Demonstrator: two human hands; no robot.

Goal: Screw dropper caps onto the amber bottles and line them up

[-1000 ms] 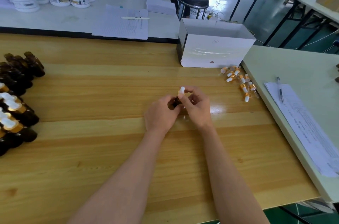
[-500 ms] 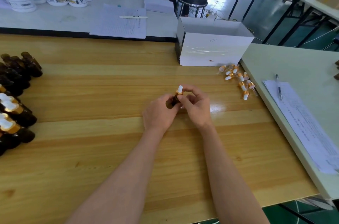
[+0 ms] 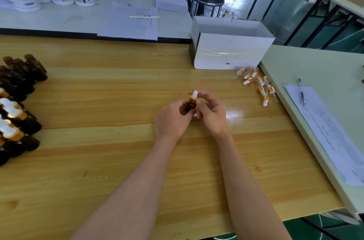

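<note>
Above mid-counter [image 3: 98, 161] an amber bottle [image 3: 189, 106] is held in the left grip [image 3: 171, 119]; its dropper cap [image 3: 194, 95] is pinched by the right grip [image 3: 211, 113]; capped bottles [image 3: 13, 119] are grouped at the left edge; uncapped bottles [image 3: 21, 70] and loose caps [image 3: 258, 84] are left to be joined.

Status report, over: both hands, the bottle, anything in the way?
Left hand grips amber bottle. Right hand pinches dropper cap on its neck. Nothing between hands and capped bottles at left; loose caps lie right.
</note>
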